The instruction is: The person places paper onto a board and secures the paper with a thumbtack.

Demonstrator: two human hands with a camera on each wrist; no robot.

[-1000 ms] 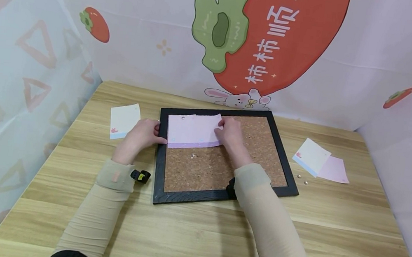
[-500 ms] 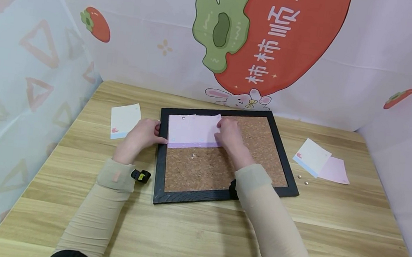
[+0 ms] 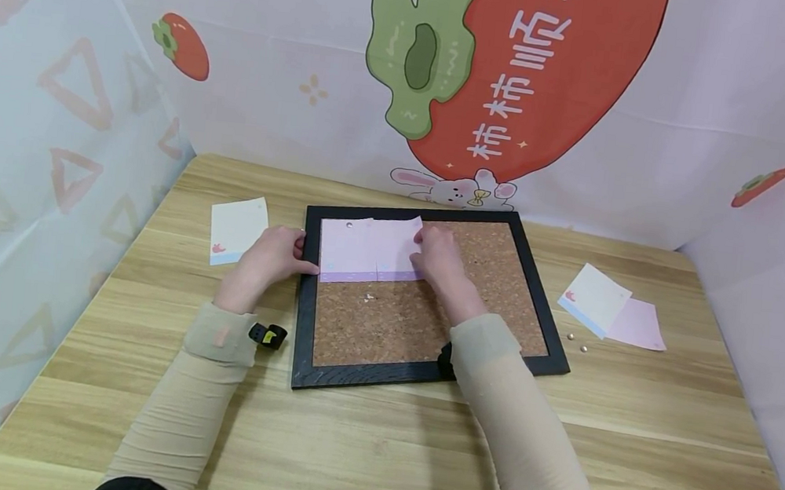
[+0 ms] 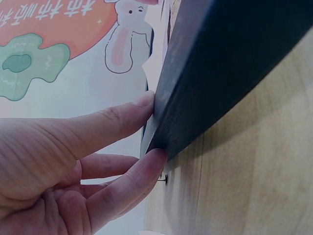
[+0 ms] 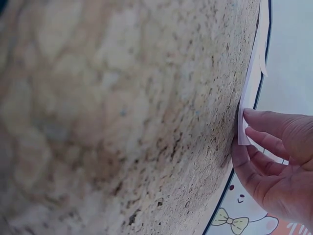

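A cork board (image 3: 384,331) with a black frame lies on the table. My left hand (image 3: 271,257) holds the frame's left edge; in the left wrist view its thumb (image 4: 124,115) rests on the frame's face and a finger touches the side. A pink note (image 3: 345,248) sits in the board's upper left, with a small silvery pin (image 3: 349,225) near its top. Right beside it is a second pink note (image 3: 395,245). My right hand (image 3: 439,261) pinches that note's right edge between thumb and fingers, plain in the right wrist view, where the paper edge (image 5: 243,129) shows.
A white note (image 3: 234,222) lies left of the board. On the right, another white note (image 3: 593,296) overlaps a pink note (image 3: 640,324). Two small silvery pins (image 3: 583,349) lie near them. A small whitish spot (image 3: 368,298) shows on the cork. A printed cloth (image 3: 269,123) stands behind.
The second pink note has shifted slightly against the first, and a seam between them now shows at the lower edge. My left hand keeps its place on the frame; my right hand has barely moved.
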